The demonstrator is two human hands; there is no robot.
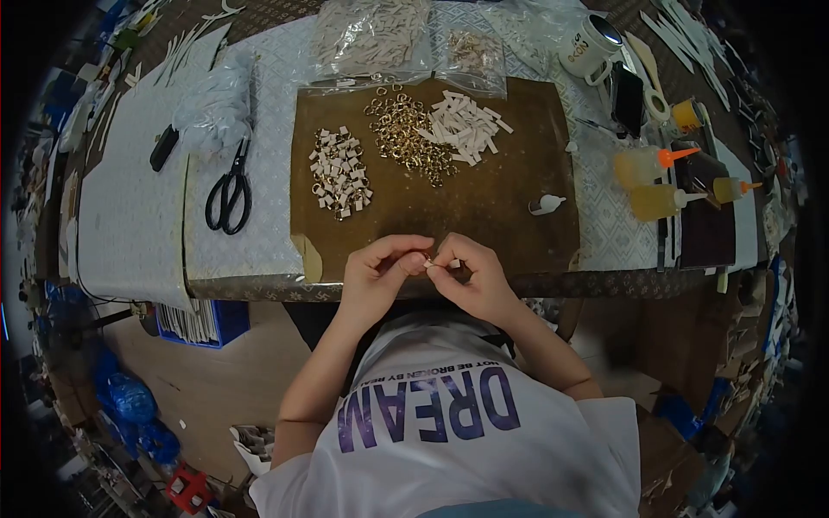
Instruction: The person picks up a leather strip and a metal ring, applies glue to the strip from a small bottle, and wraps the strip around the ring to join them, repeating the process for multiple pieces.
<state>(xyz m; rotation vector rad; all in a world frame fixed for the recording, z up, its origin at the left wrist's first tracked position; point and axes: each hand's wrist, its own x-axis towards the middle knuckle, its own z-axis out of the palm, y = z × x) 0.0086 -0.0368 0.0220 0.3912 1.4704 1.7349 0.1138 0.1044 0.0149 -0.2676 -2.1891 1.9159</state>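
My left hand [376, 274] and my right hand [473, 278] meet at the front edge of the brown mat [518, 233], fingertips pinched together. A small white strip [455, 264] shows at the fingers of my right hand. Whatever my left fingers pinch is mostly hidden and too small to name. Beyond them on the mat lie a pile of gold metal rings [406, 129], a heap of loose white strips [469, 127], and a pile of rings with white strips folded round them [341, 173].
Black scissors [230, 197] and a bundled clear bag [216, 104] lie left of the mat. Bags of pieces [371, 39] lie behind it. On the right are glue bottles [654, 202], a white mug [589, 47], a phone [627, 99] and a small white cap-like item [547, 205].
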